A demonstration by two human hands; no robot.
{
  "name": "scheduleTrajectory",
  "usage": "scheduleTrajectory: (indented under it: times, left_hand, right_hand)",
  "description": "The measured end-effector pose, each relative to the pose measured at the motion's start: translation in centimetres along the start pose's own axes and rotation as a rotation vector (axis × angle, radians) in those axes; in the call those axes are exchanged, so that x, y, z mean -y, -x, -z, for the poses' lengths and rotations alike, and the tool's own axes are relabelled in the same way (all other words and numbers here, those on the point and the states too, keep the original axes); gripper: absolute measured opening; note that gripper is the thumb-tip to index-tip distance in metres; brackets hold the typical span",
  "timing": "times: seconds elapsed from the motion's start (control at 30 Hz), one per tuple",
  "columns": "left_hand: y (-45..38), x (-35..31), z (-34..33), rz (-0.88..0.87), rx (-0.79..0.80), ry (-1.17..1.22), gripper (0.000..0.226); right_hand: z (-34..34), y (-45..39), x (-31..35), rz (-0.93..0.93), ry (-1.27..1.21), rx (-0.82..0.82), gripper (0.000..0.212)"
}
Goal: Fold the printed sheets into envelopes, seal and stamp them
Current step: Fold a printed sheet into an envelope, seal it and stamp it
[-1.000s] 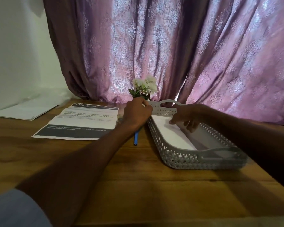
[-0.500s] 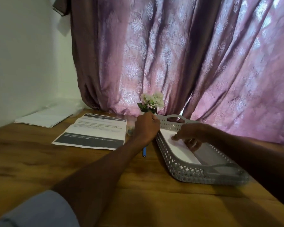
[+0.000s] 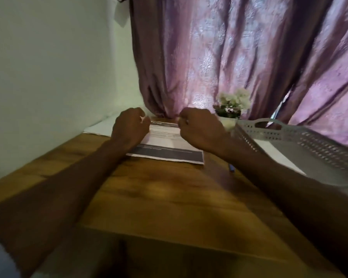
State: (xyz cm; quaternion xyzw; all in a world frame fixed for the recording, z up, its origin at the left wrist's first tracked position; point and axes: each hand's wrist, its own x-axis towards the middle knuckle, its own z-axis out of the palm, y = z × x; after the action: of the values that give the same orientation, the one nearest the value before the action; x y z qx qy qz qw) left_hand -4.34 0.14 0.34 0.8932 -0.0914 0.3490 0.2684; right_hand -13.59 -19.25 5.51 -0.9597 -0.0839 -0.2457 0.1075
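A printed sheet (image 3: 167,152) with dark bands lies on the wooden table (image 3: 159,197) near its far side. My left hand (image 3: 129,128) has its fingers curled at the sheet's far left corner, and a white bit of paper shows between them. At the far right corner, my right hand (image 3: 199,130) pinches the edge with curled fingers. The frame is blurred, so the fingertips are unclear. White envelopes (image 3: 269,150) lie in a grey perforated basket (image 3: 289,133) to the right.
A blue pen (image 3: 231,167) lies between the sheet and the basket, partly under my right forearm. A small pot of white flowers (image 3: 233,103) stands behind my right hand, before the purple curtain (image 3: 229,57). More white paper (image 3: 99,127) lies at the far left by the wall.
My left hand left the pen area and my right hand came out of the basket. Both now sit on the far edge of the printed sheet. The camera swung left and tilted.
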Motion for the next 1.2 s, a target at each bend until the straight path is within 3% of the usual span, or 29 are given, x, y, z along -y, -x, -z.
scheduleTrajectory:
  times: [0.1,0.23,0.33,0.5,0.87,1.0,1.1,1.2]
  left_hand:
    - [-0.5,1.6,-0.8,0.13,0.056,-0.053,0.041]
    - [0.2,0.7,-2.0,0.027,0.136,-0.383,0.06]
    - [0.2,0.4,-2.4,0.025,0.202,-0.449,0.068]
    - [-0.3,0.2,-2.6,0.108,0.346,-0.402,0.081]
    - [-1.2,0.3,-2.3,0.295,0.332,-0.175,0.069]
    - [-1.5,0.5,-1.8,0.397,0.312,0.029,0.065]
    - [-2.0,0.8,-1.2,0.46,0.248,0.448,0.03]
    - [-2.3,1.4,-0.3,0.498,0.274,0.799,0.019]
  right_hand:
    - [-4.0,-1.6,1.6,-0.013,0.025,0.167,0.039]
    - [-7.2,-1.8,1.2,-0.1,0.042,0.251,0.052]
    - [-8.5,-1.7,0.4,-0.097,0.023,0.266,0.053]
    - [-8.2,-1.9,0.1,-0.052,0.027,0.289,0.049]
    - [-7.4,-1.6,0.6,0.012,0.047,0.335,0.055]
    - [-7.1,-1.5,0.6,0.017,0.049,0.332,0.055]
    - [-6.8,-1.5,0.6,0.017,0.038,0.318,0.054]
    - [-6.6,-1.5,0.7,0.037,-0.004,0.293,0.054]
